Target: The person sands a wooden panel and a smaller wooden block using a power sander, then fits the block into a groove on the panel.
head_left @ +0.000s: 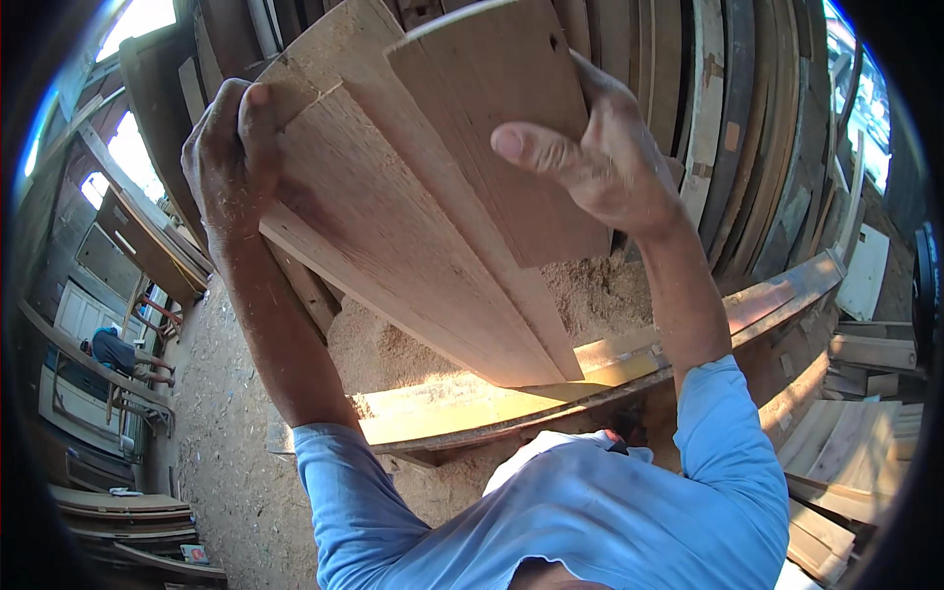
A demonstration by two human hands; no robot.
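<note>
My left hand grips the upper left edge of a long wooden board, its fingers curled over the rim. The board stands tilted, with a raised step running down its length and its lower end against a low wooden beam. A shorter, darker wooden panel with a small dark hole near its top corner overlaps the board's right side. My right hand is at the panel's right edge, the thumb over its front face. The other right fingers are mostly hidden behind the panel.
Sawdust is heaped behind the beam. Many planks lean upright at the back. Cut timber lies stacked at the right, and more boards at the lower left. Another person bends over far to the left.
</note>
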